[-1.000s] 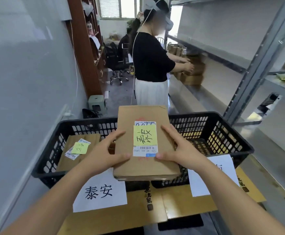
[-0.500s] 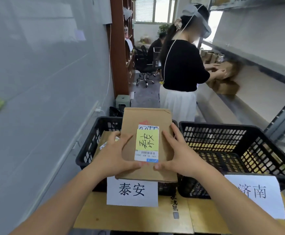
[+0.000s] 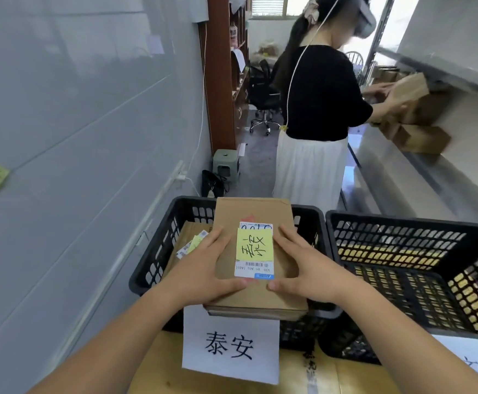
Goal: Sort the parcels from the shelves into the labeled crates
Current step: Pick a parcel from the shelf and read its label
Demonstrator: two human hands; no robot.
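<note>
Parcel held flat over left crate signed 泰安 | left hand and right hand clasp its sides, thumbs on top | risk: dropped askew, it could catch the rim (front edge overhangs) | left crate holds another parcel; right crate looks empty.

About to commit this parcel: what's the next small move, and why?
Probably lower the cardboard parcel into the left crate. Both hands hold it over that crate's near rim, its yellow note apparently matches the 泰安 sign.
</note>
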